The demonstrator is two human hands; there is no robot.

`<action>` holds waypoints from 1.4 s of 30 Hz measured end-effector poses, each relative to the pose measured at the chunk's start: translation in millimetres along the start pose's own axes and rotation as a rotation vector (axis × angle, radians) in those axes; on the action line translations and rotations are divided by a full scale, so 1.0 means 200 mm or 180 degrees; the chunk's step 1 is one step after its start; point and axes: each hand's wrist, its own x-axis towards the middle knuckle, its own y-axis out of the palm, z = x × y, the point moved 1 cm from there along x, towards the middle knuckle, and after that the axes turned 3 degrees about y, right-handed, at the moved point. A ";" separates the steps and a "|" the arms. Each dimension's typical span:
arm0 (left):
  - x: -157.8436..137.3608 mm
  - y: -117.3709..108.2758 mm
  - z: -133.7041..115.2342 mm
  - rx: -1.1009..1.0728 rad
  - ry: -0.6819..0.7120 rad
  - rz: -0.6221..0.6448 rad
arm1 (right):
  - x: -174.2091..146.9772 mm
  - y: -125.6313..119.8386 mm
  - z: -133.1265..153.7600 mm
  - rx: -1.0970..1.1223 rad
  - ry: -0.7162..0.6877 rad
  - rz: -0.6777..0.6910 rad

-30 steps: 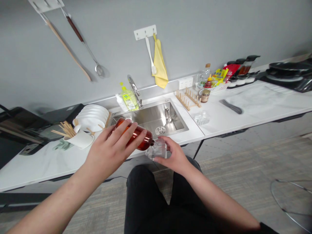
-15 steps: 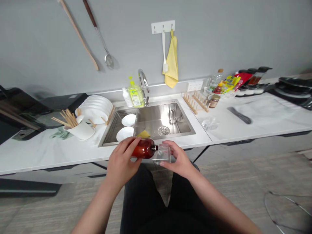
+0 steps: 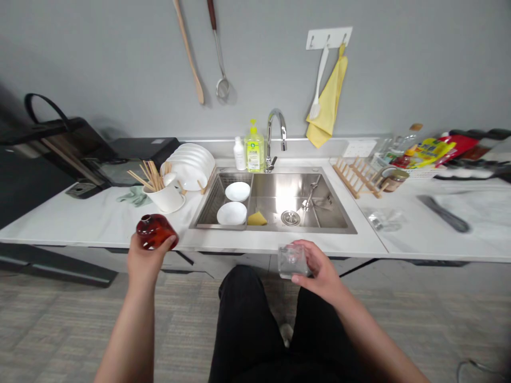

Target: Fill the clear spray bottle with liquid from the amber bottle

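Observation:
My left hand point(image 3: 147, 260) is closed round an amber bottle point(image 3: 155, 232) with a narrow open neck. It holds the bottle close to upright, at the counter's front edge, left of the sink. In my right hand point(image 3: 319, 268) is a clear, square-sided container point(image 3: 293, 260), gripped between thumb and fingers in front of the sink. Whether any liquid is in the container I cannot tell. The bottle and the container are far apart.
The steel sink point(image 3: 343, 223) holds a rack with white bowls point(image 3: 232, 213) and a yellow sponge point(image 3: 257, 218). Left of it stand white plates point(image 3: 191, 165) and a white pot of chopsticks point(image 3: 165, 198). A wooden rack point(image 3: 353, 178) and clear items point(image 3: 386, 219) lie to the right.
The amber bottle has swung left, away from the clear container, and from lying tilted to nearly upright. My right hand still holds the container. The head view has turned left.

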 end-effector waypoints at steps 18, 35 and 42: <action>0.17 0.11 0.09 0.0620 0.0338 -0.1037 | -0.01 -0.11 -0.01 -0.0093 0.0208 -0.0213; 0.32 0.49 -0.10 0.1753 0.0635 0.0365 | -0.04 -0.17 -0.07 0.0096 0.0172 -0.0248; -0.01 0.43 -0.29 -0.0261 0.0374 -0.0027 | -0.07 -0.19 -0.08 0.0056 0.0038 -0.0280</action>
